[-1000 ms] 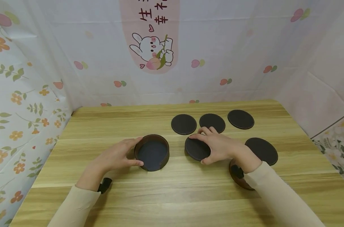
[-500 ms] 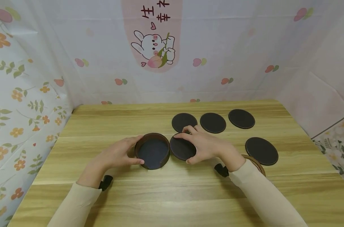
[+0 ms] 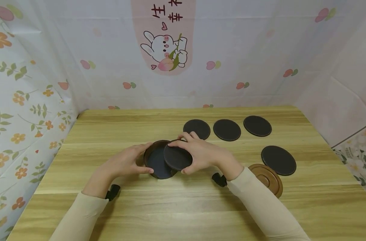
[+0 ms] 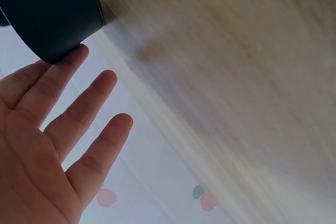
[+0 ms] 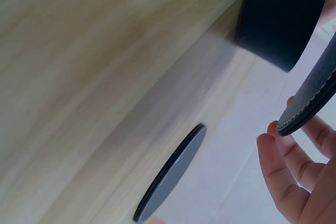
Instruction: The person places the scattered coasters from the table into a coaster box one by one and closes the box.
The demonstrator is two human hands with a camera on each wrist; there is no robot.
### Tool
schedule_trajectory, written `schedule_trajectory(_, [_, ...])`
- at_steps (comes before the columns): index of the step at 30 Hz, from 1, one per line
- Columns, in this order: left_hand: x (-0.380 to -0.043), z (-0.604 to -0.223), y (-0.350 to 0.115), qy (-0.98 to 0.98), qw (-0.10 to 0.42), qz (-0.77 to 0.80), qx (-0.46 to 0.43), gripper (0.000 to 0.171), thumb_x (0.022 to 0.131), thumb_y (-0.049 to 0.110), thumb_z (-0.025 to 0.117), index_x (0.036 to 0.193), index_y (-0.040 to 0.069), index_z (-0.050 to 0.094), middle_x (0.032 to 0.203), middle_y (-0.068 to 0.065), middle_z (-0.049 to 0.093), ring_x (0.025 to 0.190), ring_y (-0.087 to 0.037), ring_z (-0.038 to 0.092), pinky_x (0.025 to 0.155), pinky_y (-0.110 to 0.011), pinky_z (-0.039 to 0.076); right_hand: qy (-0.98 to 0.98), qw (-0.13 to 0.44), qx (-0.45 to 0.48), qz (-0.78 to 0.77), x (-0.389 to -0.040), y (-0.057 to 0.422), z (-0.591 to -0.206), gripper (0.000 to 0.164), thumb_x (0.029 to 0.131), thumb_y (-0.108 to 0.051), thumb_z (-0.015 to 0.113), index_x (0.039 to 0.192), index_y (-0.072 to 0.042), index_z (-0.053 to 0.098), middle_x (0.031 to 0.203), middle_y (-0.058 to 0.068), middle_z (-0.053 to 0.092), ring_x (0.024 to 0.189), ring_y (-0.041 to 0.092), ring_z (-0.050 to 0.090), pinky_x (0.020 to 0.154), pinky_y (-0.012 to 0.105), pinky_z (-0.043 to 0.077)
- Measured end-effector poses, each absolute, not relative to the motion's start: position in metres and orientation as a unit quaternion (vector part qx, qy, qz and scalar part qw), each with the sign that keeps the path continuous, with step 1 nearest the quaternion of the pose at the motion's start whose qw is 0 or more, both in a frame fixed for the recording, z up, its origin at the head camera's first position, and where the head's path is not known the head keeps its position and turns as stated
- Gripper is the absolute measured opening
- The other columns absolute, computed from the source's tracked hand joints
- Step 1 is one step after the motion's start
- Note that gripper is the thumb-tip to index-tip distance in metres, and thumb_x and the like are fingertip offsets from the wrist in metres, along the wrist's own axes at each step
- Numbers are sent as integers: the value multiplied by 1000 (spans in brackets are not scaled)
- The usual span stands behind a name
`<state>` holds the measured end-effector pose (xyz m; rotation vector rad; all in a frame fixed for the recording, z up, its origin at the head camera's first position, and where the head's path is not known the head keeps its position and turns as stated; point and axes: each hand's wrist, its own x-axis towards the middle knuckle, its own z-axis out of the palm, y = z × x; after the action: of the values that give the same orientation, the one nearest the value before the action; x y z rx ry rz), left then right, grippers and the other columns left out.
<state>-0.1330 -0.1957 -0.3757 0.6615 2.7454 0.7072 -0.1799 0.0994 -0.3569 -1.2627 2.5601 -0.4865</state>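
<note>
A round, dark, cup-like coaster holder [image 3: 155, 163] with a brown inner wall stands on the table. My left hand [image 3: 127, 164] holds it from the left, thumb near the front notch and index finger at the back rim. In the left wrist view, fingertips touch the holder's dark outer wall [image 4: 52, 9], and the other fingers extend apart from it. My right hand [image 3: 205, 152] pinches a round black coaster [image 3: 177, 155] with stitched edging. That coaster overlaps the holder's right side in the head view; the right wrist view shows it raised and tilted beside the holder [image 5: 286, 17].
Three black coasters [image 3: 227, 130] lie in a row toward the back of the wooden table [image 3: 171, 211]. Another coaster [image 3: 278, 160] lies at the right, near a round brown lid-like piece [image 3: 267, 180] with concentric rings. A patterned curtain [image 3: 246, 60] hangs behind.
My right hand has carried the black coaster leftward from beside the holder to over its right side. The brown ringed piece has come into fuller view. The left hand stays at the holder.
</note>
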Motion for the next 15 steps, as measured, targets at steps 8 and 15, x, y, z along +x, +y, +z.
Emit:
schedule_trajectory(8, [-133,-376,-196,936,112,245,228,97,80,49,80,155,9,35,152,-17,46,139,-37,46,111,-55,40,872,112,-444,-172,-182,79,-357,84,72,-48,77,148,-36,42,148,2,36,124,21,37,91,42,50])
schedule_trajectory(15, [-135,-378,-197,934,114,250,228,99,79,57,77,156,11,34,153,-15,46,140,-36,45,111,-55,40,870,111,-450,-170,-183,65,-358,84,73,-47,78,148,-35,42,150,1,35,127,20,36,95,40,49])
